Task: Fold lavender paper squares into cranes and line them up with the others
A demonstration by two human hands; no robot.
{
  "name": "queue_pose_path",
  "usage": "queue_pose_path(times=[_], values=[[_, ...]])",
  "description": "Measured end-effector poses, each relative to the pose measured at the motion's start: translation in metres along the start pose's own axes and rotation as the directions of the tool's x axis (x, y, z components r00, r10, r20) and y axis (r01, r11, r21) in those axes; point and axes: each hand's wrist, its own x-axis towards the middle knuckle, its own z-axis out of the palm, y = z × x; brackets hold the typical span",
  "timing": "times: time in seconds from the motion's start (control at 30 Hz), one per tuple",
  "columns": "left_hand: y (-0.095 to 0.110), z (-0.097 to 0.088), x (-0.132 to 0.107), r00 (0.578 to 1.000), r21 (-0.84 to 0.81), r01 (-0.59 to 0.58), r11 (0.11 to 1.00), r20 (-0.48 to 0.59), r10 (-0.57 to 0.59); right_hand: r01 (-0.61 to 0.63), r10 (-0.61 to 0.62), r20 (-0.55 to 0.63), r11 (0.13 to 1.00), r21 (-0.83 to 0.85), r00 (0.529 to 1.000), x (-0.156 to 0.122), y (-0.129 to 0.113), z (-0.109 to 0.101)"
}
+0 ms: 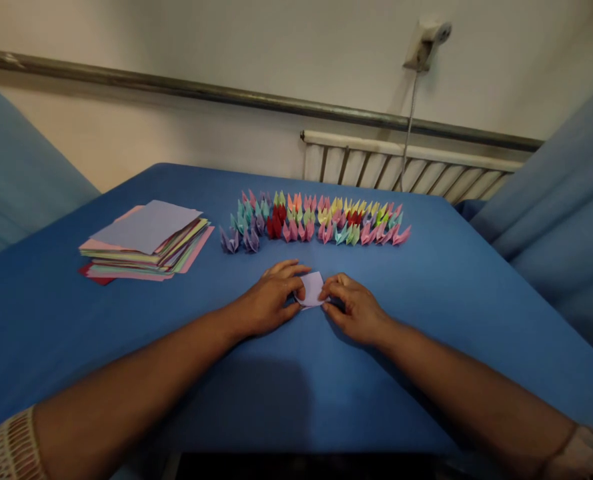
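Note:
A small pale lilac folded paper (pixel 312 288) lies on the blue table (pixel 451 293) in the middle. My left hand (pixel 271 301) pinches its left edge with thumb and fingers. On the other side my right hand (pixel 353 307) pinches its right edge, fingers curled. Just behind the hands stand rows of several small folded paper pieces (pixel 316 219) in many colours.
A stack of coloured paper sheets (pixel 146 241) with a lilac sheet on top lies at the left of the table. Behind the table are a white radiator (pixel 406 168), a wall rail and a wall socket with a cord. Blue fabric flanks both sides.

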Motion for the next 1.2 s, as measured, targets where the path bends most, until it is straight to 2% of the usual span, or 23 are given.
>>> queue_pose_path(times=[0.1, 0.23, 0.57, 0.7, 0.83, 0.93, 1.03, 1.2], values=[[-0.003, 0.003, 0.001, 0.999, -0.038, 0.050, 0.998, 0.015, -0.050, -0.019, 0.019, 0.018, 1.000, -0.017, 1.000, 0.001, -0.001, -0.001], [-0.012, 0.005, 0.004, 0.990, -0.060, 0.135, 0.989, -0.017, -0.137, -0.049, 0.050, 0.008, 0.997, -0.052, 0.999, 0.008, 0.001, 0.001], [-0.013, 0.009, 0.006, 0.980, 0.014, 0.182, 0.983, -0.078, -0.180, -0.162, 0.158, -0.039, 0.978, -0.131, 0.987, 0.010, 0.001, 0.004], [-0.011, 0.009, 0.007, 0.980, 0.032, 0.179, 0.983, -0.098, -0.175, -0.079, 0.077, -0.019, 0.981, -0.176, 0.997, 0.007, -0.003, 0.002], [-0.012, 0.008, 0.006, 0.981, 0.049, 0.181, 0.982, -0.081, -0.177, 0.074, -0.041, 0.105, 0.938, -0.337, 0.994, -0.001, -0.012, 0.001], [-0.010, 0.007, 0.005, 0.989, 0.097, 0.140, 0.985, -0.070, -0.134, 0.094, -0.023, 0.167, 0.895, -0.436, 0.986, -0.006, -0.016, -0.002], [-0.005, 0.005, 0.004, 0.998, 0.193, 0.052, 0.980, -0.047, -0.044, 0.099, -0.002, 0.203, 0.877, -0.470, 0.979, -0.007, -0.016, -0.007], [0.010, -0.002, -0.001, 0.993, 0.345, -0.097, 0.934, 0.091, 0.070, 0.120, -0.014, 0.222, 0.875, -0.468, 0.975, -0.008, -0.010, -0.016]])
